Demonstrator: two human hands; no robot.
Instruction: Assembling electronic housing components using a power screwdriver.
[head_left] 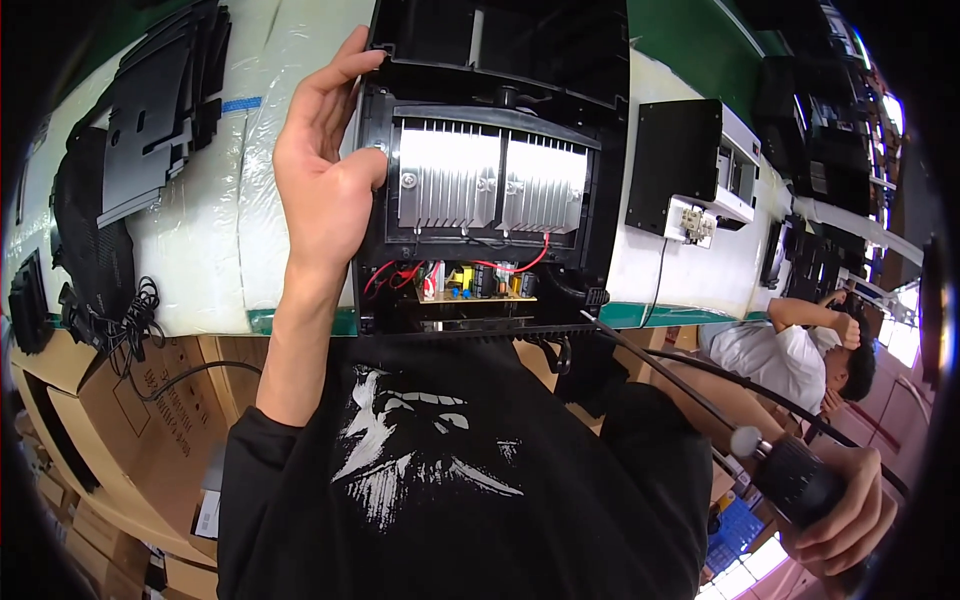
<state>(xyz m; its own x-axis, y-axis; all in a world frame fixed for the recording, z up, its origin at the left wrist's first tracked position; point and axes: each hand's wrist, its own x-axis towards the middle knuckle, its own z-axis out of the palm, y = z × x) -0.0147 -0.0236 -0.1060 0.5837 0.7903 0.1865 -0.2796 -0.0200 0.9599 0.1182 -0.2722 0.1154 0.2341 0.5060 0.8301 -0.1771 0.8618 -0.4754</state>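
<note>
Black shirt (470,470); screwdriver (785,472) diagonal lengthwise, tip (592,319) up-left

scene bright overall. heat sinks (450,175) glaring, upper fins washed to white. scattered highlights on plastic film (285,90) along left part of worktop (690,285). black housing (613,180) sunk in shadow. blown-out panes (905,340) beyond worktop's right edge. cardboard boxes (140,425) bowed near rim; corners black.

Open black casing (614,180), slanted screwdriver (792,478)
</note>
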